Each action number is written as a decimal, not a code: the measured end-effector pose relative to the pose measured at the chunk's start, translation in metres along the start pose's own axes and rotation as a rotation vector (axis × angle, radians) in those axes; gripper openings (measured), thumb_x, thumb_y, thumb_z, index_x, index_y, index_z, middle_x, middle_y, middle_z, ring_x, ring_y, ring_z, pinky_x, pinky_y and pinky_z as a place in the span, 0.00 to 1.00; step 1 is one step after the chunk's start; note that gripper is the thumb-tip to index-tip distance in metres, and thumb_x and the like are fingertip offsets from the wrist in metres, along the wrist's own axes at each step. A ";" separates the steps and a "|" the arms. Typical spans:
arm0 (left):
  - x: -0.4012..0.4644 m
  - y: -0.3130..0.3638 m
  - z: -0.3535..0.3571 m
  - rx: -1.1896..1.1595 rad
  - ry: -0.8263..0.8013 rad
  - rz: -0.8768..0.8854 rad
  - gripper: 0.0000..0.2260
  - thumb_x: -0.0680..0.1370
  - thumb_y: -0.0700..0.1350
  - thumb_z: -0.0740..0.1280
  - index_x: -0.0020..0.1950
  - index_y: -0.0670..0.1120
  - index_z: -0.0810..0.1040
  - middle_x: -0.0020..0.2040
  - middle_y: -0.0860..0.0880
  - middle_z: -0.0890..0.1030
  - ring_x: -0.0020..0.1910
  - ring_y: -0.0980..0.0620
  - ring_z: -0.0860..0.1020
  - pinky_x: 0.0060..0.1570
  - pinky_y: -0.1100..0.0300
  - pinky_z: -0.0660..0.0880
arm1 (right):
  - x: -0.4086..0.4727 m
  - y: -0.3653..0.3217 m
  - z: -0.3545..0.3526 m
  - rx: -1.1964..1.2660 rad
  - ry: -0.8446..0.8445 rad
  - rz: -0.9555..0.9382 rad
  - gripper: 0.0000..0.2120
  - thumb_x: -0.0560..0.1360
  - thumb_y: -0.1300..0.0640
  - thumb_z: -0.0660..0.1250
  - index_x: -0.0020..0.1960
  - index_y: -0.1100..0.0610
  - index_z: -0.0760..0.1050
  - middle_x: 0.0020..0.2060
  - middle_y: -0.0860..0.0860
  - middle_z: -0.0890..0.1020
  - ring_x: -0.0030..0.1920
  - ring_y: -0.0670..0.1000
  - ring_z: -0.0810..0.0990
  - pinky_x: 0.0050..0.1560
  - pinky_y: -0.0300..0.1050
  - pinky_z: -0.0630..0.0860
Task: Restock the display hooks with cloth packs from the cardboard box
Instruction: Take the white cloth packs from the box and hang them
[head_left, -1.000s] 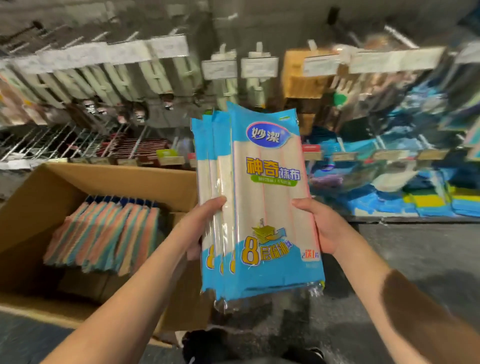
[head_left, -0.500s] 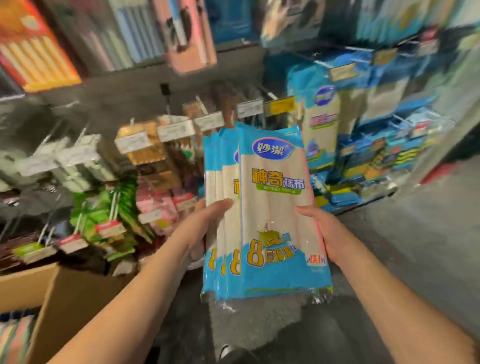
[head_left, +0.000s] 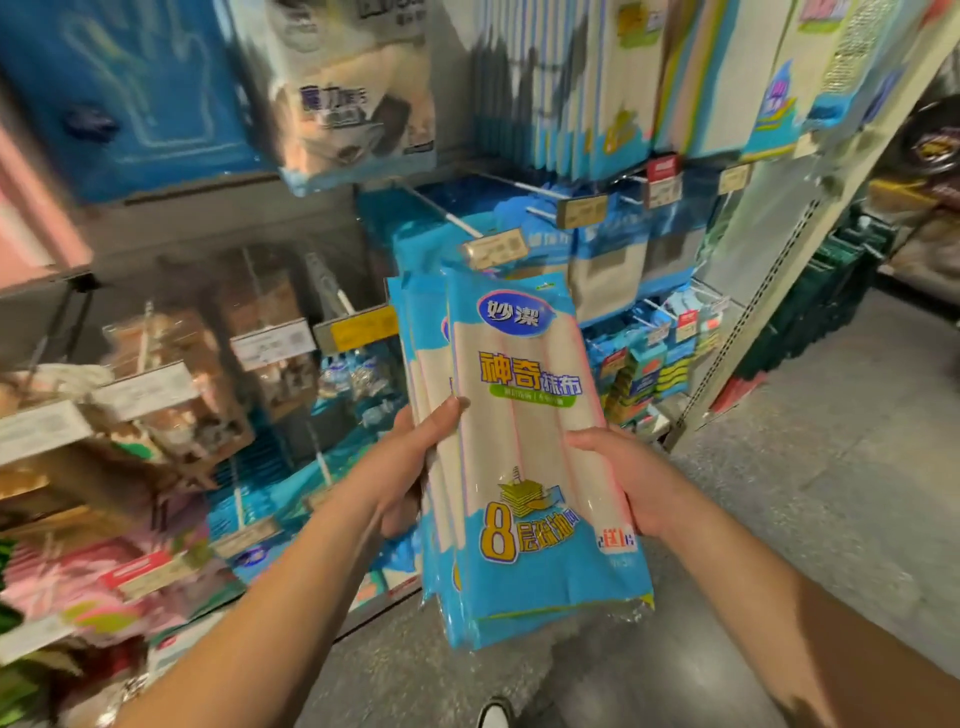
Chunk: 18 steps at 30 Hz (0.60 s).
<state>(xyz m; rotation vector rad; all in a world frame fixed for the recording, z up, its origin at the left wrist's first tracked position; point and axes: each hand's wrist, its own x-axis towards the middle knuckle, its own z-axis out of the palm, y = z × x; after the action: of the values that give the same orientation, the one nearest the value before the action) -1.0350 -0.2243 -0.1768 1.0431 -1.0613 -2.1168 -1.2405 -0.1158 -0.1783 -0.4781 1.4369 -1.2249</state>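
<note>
Several cloth packs (head_left: 524, 457) stood upright as one stack before the hooks | left hand (head_left: 410, 467) gripped their left edge, thumb over the front; right hand (head_left: 618, 478) cupped the right edge, fingers hidden behind | advice: line the top holes up with the display hook (head_left: 447, 215) first | glossy, slippery film, flat, soft cloth inside

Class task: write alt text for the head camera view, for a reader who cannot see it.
Two hands hold a fanned stack of blue-and-white cloth packs upright before a shop display: the left hand grips its left edge, the right hand its right. Behind the stack, a hook with a price tag juts from similar hanging packs.
</note>
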 end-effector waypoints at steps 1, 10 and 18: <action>0.014 0.005 0.011 0.003 -0.019 0.000 0.38 0.67 0.55 0.78 0.74 0.49 0.68 0.63 0.46 0.82 0.62 0.44 0.81 0.63 0.42 0.76 | 0.007 -0.011 -0.011 0.006 0.003 -0.005 0.08 0.77 0.60 0.66 0.55 0.54 0.79 0.41 0.56 0.86 0.39 0.56 0.85 0.38 0.47 0.81; 0.090 0.019 0.095 -0.012 0.002 0.106 0.31 0.69 0.47 0.73 0.72 0.46 0.72 0.63 0.41 0.82 0.62 0.40 0.81 0.64 0.40 0.75 | 0.063 -0.079 -0.101 0.009 -0.117 -0.051 0.21 0.66 0.53 0.71 0.60 0.51 0.77 0.47 0.55 0.86 0.48 0.58 0.85 0.49 0.54 0.80; 0.111 -0.004 0.175 -0.038 0.167 0.265 0.30 0.69 0.45 0.72 0.71 0.47 0.71 0.61 0.40 0.82 0.57 0.38 0.82 0.54 0.42 0.80 | 0.105 -0.132 -0.186 -0.087 -0.420 -0.103 0.29 0.66 0.61 0.76 0.63 0.46 0.72 0.49 0.48 0.86 0.49 0.52 0.85 0.44 0.49 0.81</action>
<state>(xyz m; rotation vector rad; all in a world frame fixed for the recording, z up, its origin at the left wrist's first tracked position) -1.2409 -0.2327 -0.1558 0.9826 -1.0133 -1.8003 -1.4817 -0.1773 -0.1469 -0.8258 1.1187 -1.0666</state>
